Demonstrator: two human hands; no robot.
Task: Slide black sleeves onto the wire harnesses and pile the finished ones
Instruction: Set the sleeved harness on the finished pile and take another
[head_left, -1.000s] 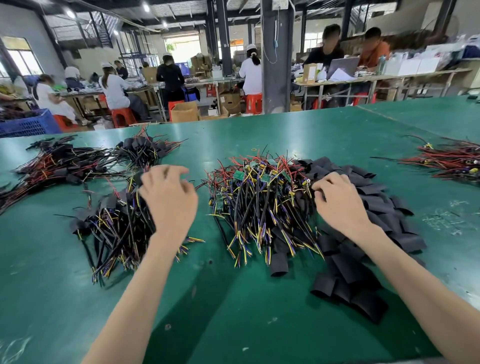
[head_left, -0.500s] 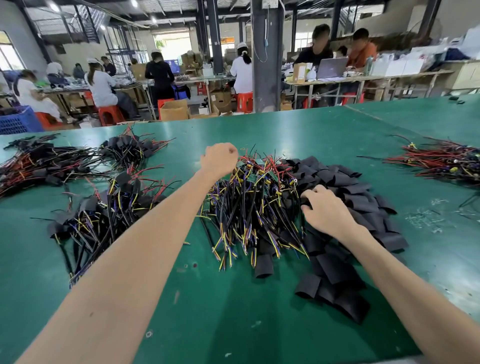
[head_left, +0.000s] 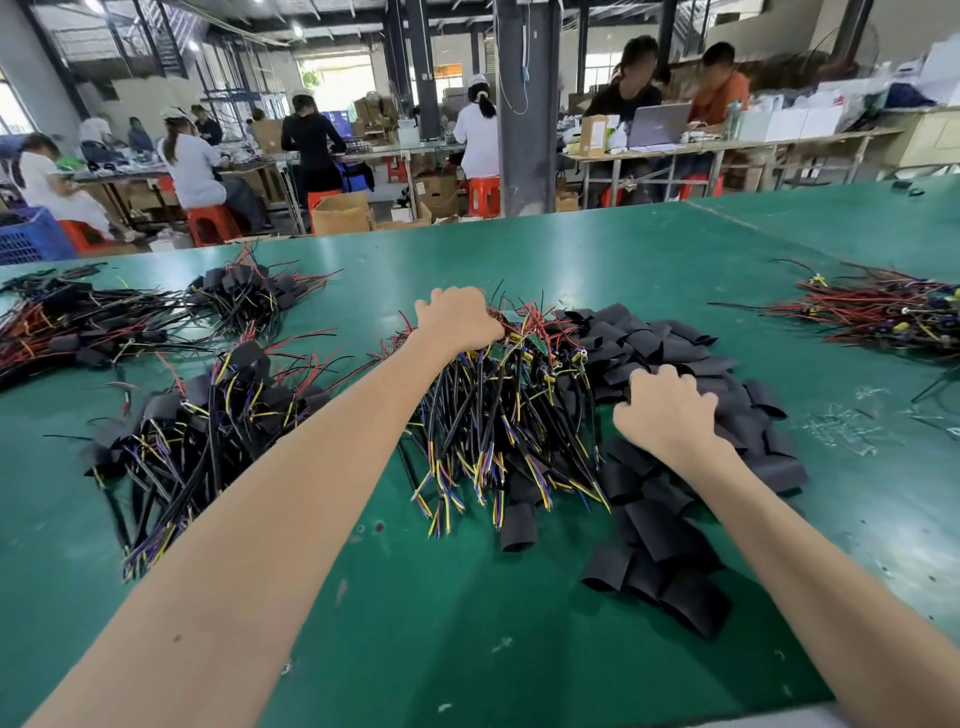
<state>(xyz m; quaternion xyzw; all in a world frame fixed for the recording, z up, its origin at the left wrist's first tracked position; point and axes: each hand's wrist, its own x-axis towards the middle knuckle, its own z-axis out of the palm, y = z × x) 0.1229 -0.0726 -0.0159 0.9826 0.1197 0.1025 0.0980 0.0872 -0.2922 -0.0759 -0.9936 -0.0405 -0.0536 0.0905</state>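
Observation:
A heap of unsleeved wire harnesses (head_left: 498, 415) with black cables and coloured wire ends lies in the middle of the green table (head_left: 415, 623). My left hand (head_left: 457, 325) reaches over the heap's far end, fingers curled down into the harnesses there. To the right lies a pile of black sleeves (head_left: 675, 519). My right hand (head_left: 662, 410) rests on that pile with fingers curled among the sleeves; what it holds is hidden. A pile of sleeved harnesses (head_left: 197, 431) lies to the left.
More sleeved red and black harnesses (head_left: 104, 322) spread along the far left. A separate bundle of red wires (head_left: 883, 312) lies at the far right. Seated workers, benches and red stools stand beyond the table's far edge.
My left hand swung from the left pile across to the far end of the middle heap and now digs into it. My right hand stayed on the sleeves.

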